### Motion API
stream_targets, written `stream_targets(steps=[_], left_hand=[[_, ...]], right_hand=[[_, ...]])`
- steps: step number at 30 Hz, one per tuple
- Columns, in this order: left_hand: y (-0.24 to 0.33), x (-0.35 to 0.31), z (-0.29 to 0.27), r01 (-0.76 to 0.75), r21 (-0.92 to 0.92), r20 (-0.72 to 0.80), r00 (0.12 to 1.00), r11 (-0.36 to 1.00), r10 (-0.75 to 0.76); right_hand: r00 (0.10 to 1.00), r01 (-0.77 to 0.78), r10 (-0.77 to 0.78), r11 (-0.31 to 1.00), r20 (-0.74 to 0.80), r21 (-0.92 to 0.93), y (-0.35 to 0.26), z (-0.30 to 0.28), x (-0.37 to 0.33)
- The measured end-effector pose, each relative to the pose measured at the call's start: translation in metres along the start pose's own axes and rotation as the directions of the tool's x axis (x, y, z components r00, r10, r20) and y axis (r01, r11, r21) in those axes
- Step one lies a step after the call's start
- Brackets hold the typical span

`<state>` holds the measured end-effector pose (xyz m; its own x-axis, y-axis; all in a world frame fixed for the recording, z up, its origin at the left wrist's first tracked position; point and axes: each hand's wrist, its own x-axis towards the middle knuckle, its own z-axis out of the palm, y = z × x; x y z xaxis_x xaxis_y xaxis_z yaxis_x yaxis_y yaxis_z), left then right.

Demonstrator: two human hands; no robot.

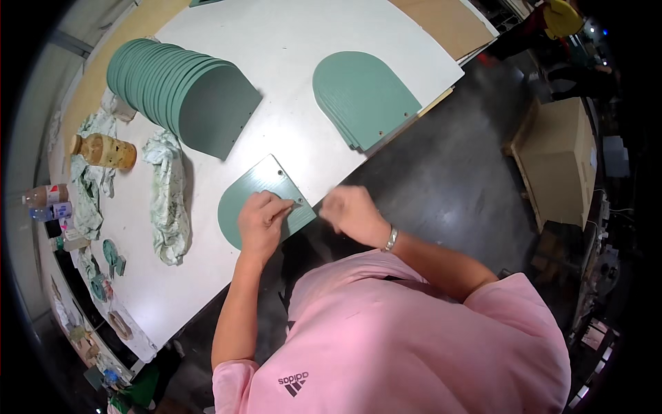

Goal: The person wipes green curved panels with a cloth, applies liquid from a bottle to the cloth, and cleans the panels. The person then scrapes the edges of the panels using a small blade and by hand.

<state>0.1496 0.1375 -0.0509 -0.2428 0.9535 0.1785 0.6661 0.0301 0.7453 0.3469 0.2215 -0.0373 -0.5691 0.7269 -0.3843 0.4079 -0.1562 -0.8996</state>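
your work sits on a flat, green, round-ended panel [234, 207], apparently painted board, lying at the near rim of a white, flat-topped table [324, 31]. clock directions taken from this panel, 12 toward the top of the view: round end toward 8, straight side toward 2, two small dark holes set along that side.

left hand [262, 217]: over the panel, fingers drawn together in a pinch near the lower hole. right hand [348, 212]: at 3 o'clock, just off the panel, fingers curled; cannot tell whether it is empty.

step in hand, judged: close finger work at or beside the lower hole. the next move would call for the panel kept steady by the left hand and the right fingers brought accurately to the hole, minding the corner at the table rim.

surroundings: a long row of upright, leaning green round-ended panels [214, 103] at 11; a low pile of flat green round-ended panels [362, 90] between 1 and 2; a crumpled, pale, stained cloth [165, 200] at 9; beyond it a yellow-brown, stained plastic bottle [107, 150] on its side.

hard to make out: your right fingers are motion-blurred; your left hand covers part of the panel; anything small inside the pinch is hidden. the far table edge is cut off at 12.
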Motion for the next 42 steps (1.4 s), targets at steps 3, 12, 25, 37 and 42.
stream_targets(steps=[3,12,25,37,42], left_hand=[[0.009,0.006,-0.004,-0.108,0.053,0.159,0.982,0.993,0.098],[0.002,-0.005,-0.002,-0.104,0.034,0.171,0.98,0.994,0.097],[0.007,0.002,0.004,-0.039,0.055,0.083,0.996,0.998,0.034],[-0.001,-0.008,0.001,-0.054,0.014,0.096,0.994,0.998,0.052],[0.002,-0.005,-0.001,-0.066,0.047,0.086,0.994,0.997,0.062]], right_hand=[[0.907,0.409,-0.419,0.859,0.036,-0.307,-0.026,-0.001,0.038],[0.759,0.649,-0.572,0.623,0.312,-0.436,-0.019,0.04,0.122],[0.79,0.597,-0.507,0.765,0.345,-0.241,-0.024,0.034,0.136],[0.778,0.615,-0.526,0.75,0.343,-0.243,-0.023,0.036,0.137],[0.781,0.611,-0.521,0.751,0.343,-0.251,-0.023,0.036,0.136]])
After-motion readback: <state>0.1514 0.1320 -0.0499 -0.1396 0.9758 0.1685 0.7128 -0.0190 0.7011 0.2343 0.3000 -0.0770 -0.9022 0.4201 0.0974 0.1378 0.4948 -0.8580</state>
